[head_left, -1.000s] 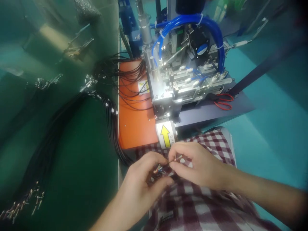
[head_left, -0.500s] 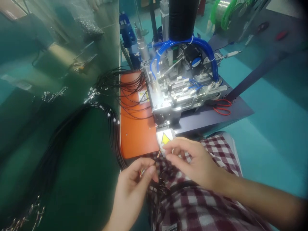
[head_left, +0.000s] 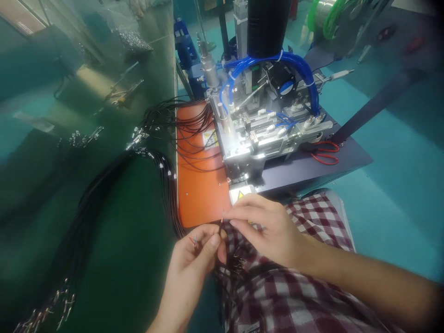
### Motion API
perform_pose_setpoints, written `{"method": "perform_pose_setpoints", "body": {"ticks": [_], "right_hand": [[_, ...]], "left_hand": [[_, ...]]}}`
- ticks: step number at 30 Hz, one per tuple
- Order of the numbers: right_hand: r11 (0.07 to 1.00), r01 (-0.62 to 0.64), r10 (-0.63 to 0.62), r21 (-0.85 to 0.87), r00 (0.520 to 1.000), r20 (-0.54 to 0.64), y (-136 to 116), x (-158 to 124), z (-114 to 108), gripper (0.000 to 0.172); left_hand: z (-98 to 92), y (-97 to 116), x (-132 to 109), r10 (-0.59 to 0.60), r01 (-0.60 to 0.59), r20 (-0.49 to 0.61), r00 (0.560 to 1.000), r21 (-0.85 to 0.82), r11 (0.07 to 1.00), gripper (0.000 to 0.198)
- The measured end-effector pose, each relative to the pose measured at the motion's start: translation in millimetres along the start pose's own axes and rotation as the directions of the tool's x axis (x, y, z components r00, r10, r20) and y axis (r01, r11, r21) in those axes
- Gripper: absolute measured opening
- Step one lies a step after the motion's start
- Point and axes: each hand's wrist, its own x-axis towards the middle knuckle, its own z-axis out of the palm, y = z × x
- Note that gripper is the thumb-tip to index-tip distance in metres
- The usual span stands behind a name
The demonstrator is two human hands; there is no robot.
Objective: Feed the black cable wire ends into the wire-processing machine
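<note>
My left hand [head_left: 196,259] pinches a black cable [head_left: 219,227] between thumb and fingers. The cable's stripped end points up, with a short coppery tip. Thin coloured wires [head_left: 193,240] stick out between the fingers of the same hand. Close by on the right is my right hand [head_left: 265,226], its index fingertip beside the stripped tip. Its thumb and index finger are slightly apart, with nothing visible gripped between them. More black cables with bare wire ends [head_left: 238,263] rest over my lap, below the hands.
A metal machine with blue hoses [head_left: 239,69] stands ahead, beside an orange plate [head_left: 201,199]. Black cable bundles [head_left: 104,178] lie on the green table [head_left: 118,259] at left. Red-handled scissors [head_left: 326,152] lie on the machine's base. A green wire spool [head_left: 324,18] is at upper right.
My right hand has moved left, bringing its fingertips to the stripped cable tip. The cable end in my left hand now stands more upright. The view has shifted slightly.
</note>
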Motion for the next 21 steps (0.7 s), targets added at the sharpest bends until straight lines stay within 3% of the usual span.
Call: {"method": "perform_pose_setpoints", "body": {"ticks": [4,7,9,11,13,18,20,21], "right_hand": [[0.999,-0.032,0.031,0.041,0.999,0.017,0,0,-3,0.022],[0.975,-0.171,0.158,0.144,0.983,0.094,-2,-5,-16,0.028],[0.961,-0.219,0.196,0.168,0.970,0.144,-1,-12,-28,0.026],[0.948,-0.290,0.274,0.132,0.953,0.130,2,-19,-39,0.021],[0.920,-0.380,0.370,0.090,0.922,0.117,4,-23,-45,0.017],[0.890,-0.441,0.427,0.118,0.895,0.128,4,-17,-43,0.015],[0.888,-0.438,0.426,0.140,0.899,0.105,4,-10,-38,0.018],[0.888,-0.438,0.430,0.141,0.899,0.083,4,-7,-36,0.017]], "left_hand": [[0.6,0,-2,0.019,-0.021,0.027,0.999,0.063,0.998,0.022],[3.8,1,-5,0.077,-0.136,0.222,0.972,0.266,0.954,0.009],[3.9,2,-4,0.089,-0.219,0.365,0.927,0.334,0.917,0.029],[2.7,3,1,0.110,-0.251,0.410,0.906,0.309,0.917,0.034],[2.7,5,9,0.151,-0.271,0.407,0.901,0.254,0.929,0.015],[16.4,8,33,0.228,-0.336,0.303,0.925,0.374,0.864,0.024],[21.6,7,40,0.368,-0.453,0.265,0.891,0.492,0.744,0.020],[22.8,7,42,0.470,-0.528,0.262,0.843,0.568,0.631,0.018]]}}
